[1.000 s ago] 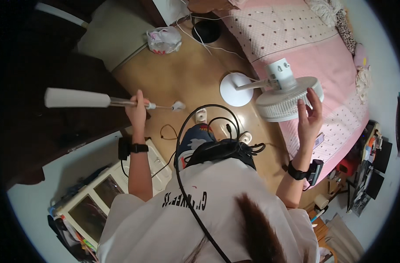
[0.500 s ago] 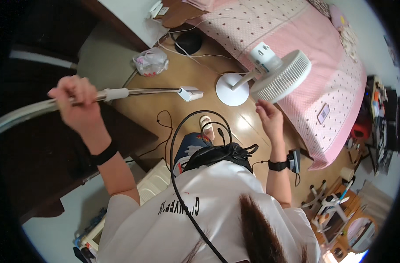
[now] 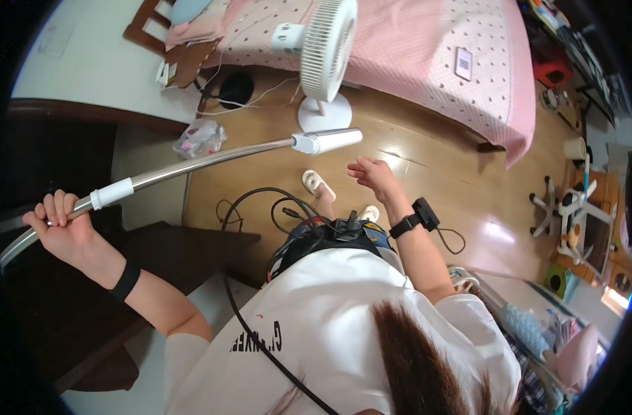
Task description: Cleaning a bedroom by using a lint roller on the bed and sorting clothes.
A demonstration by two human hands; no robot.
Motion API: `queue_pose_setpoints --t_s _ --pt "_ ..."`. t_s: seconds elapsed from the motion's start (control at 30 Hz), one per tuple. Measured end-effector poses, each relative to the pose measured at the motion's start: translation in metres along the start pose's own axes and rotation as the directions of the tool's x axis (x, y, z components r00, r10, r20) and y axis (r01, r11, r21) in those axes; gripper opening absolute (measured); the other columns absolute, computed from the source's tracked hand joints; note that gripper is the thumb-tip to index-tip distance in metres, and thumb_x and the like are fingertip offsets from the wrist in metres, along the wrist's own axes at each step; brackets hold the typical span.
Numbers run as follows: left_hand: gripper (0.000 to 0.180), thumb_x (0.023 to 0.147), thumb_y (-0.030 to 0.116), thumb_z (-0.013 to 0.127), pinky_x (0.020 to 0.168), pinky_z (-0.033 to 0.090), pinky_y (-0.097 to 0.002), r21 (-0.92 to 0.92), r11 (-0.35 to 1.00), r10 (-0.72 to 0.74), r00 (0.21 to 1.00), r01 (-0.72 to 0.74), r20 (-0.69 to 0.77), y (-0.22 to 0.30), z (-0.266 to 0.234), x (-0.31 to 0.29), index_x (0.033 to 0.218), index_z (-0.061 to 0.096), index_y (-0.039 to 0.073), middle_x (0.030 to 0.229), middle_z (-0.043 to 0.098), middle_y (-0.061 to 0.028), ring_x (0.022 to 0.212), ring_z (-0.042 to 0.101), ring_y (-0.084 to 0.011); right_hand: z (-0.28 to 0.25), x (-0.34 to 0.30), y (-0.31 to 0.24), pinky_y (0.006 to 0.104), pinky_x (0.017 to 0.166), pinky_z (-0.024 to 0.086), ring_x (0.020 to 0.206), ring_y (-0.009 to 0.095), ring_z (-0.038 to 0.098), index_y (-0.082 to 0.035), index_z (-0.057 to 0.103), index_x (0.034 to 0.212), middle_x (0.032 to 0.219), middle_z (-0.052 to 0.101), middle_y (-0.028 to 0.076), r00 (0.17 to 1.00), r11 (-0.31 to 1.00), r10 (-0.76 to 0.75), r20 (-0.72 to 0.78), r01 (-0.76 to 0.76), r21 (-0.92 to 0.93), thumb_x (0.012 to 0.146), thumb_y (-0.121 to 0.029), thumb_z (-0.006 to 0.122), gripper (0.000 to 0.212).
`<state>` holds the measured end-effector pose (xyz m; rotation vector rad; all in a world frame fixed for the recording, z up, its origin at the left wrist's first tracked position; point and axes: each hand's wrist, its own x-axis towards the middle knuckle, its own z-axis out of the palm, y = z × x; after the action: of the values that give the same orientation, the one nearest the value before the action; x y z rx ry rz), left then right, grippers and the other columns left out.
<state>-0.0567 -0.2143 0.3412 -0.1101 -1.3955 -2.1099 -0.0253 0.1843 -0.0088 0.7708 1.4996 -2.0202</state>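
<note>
My left hand (image 3: pixel 70 232) is closed round a long metal pole (image 3: pixel 205 160) at the left. The pole has a white collar (image 3: pixel 113 191) just beyond my fingers and a white plastic end piece (image 3: pixel 330 141) reaching toward the middle. Its other end runs off past the left edge, out of sight. My right hand (image 3: pixel 377 180) hangs in the air, empty, fingers stretched out. Ahead of it stands a white fan (image 3: pixel 325 55) on a round white base (image 3: pixel 338 115), apart from the hand. The pole's end piece overlaps the lower edge of the fan base in view; I cannot tell whether they touch.
A bed with a pink cover (image 3: pixel 413 52) lies along the far side, a phone (image 3: pixel 464 63) on it. A plastic bag (image 3: pixel 200 138) and white cords (image 3: pixel 257 104) lie on the floor. Dark furniture (image 3: pixel 157 259) fills the left. A black cable (image 3: pixel 227 277) loops before my body.
The view has turned to the right, so the fan appears further left. My right hand is now further from the fan, its fingers straighter. My left hand still holds the pole, its white end lifted.
</note>
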Motion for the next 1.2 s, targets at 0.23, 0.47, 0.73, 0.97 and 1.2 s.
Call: queue_pose_setpoints --t_s 0.23,0.47,0.73,0.97,1.2 --pt "0.041 0.090 0.034 0.041 0.040 0.024 -0.0199 -0.197 0.963 -0.188 0.982 0.185 0.006 0.012 -0.007 0.010 0.059 0.032 0.009 0.047 0.023 0.0002 0.041 0.025 -0.0086 -0.042 -0.022 0.018 0.0401 0.097 0.028 0.123 0.031 0.028 -0.001 0.006 0.134 0.135 0.021 0.025 0.814 0.834 -0.435 -0.385 0.526 0.169 0.072 -0.042 0.065 0.095" --pt "0.032 0.088 0.011 0.045 0.043 0.022 -0.0214 -0.363 0.889 -0.284 0.958 0.279 0.041 0.017 0.013 0.048 0.062 0.026 0.010 0.053 0.018 0.0008 0.045 0.020 -0.0085 -0.093 -0.092 -0.020 0.0452 0.102 0.014 0.127 0.036 0.012 0.002 0.007 0.134 0.137 0.011 0.026 0.193 0.266 -0.959 -0.206 0.378 -0.887 0.050 -0.036 0.079 0.117" --pt "0.030 0.085 0.011 0.050 0.041 0.023 -0.0222 -0.407 0.805 -0.429 0.897 0.432 0.103 0.017 0.018 0.120 0.062 0.030 0.008 0.052 0.022 0.0014 0.044 0.023 -0.0091 -0.125 -0.120 -0.081 0.0431 0.095 0.028 0.108 0.025 0.045 -0.011 0.042 0.120 0.106 0.054 0.007 0.449 0.083 -0.890 0.076 0.324 -0.943 0.055 -0.027 0.077 0.076" --pt "0.031 0.090 0.028 0.042 0.089 0.038 -0.0403 -0.235 0.914 -0.269 0.926 0.332 0.265 -0.023 0.097 0.067 0.094 0.042 -0.003 0.076 0.044 -0.0095 0.082 0.047 -0.0233 -0.094 -0.145 -0.102 0.0275 0.080 0.044 0.090 0.017 0.057 -0.002 0.055 0.107 0.099 0.060 0.010 0.637 0.396 -0.756 0.147 0.625 -0.672 0.054 -0.025 0.080 0.063" --pt "0.039 0.086 0.041 0.045 0.044 0.027 -0.0203 -0.375 0.843 -0.238 0.894 0.384 0.380 -0.035 0.085 0.062 0.065 0.035 0.009 0.051 0.028 0.0023 0.044 0.028 -0.0072 -0.091 -0.141 -0.116 0.0294 0.082 0.042 0.093 0.023 0.056 0.003 0.051 0.112 0.101 0.060 0.014 0.690 0.405 -0.614 0.382 0.692 -0.598 0.056 -0.036 0.077 0.072"
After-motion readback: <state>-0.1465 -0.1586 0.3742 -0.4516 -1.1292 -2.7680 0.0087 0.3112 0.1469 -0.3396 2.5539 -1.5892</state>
